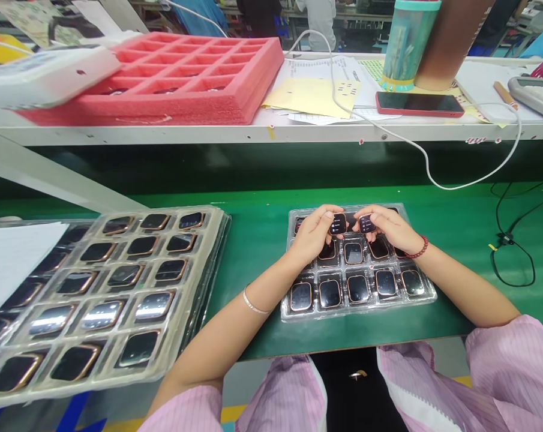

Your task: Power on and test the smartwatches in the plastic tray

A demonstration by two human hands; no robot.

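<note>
Over the far rows of a clear plastic tray (359,310), each of my hands grips a square smartwatch body with a lit screen. My left hand (315,231) is closed on one watch (338,224), its thumb along the upper edge. In my right hand (392,228) is the other watch (367,224), held close beside the first with a small gap between them. Below, several dark-screened watches (357,288) with copper-coloured rims lie face up in the tray's pockets. My hands hide part of the far rows.
At the left stands a stack of trays (163,366) full of watches, partly under white paper (19,258). The shelf ahead carries a pink foam tray (248,102), a phone (419,104) and a teal cup (408,45). A white cable (426,157) hangs off it; a black cable (505,239) lies right.
</note>
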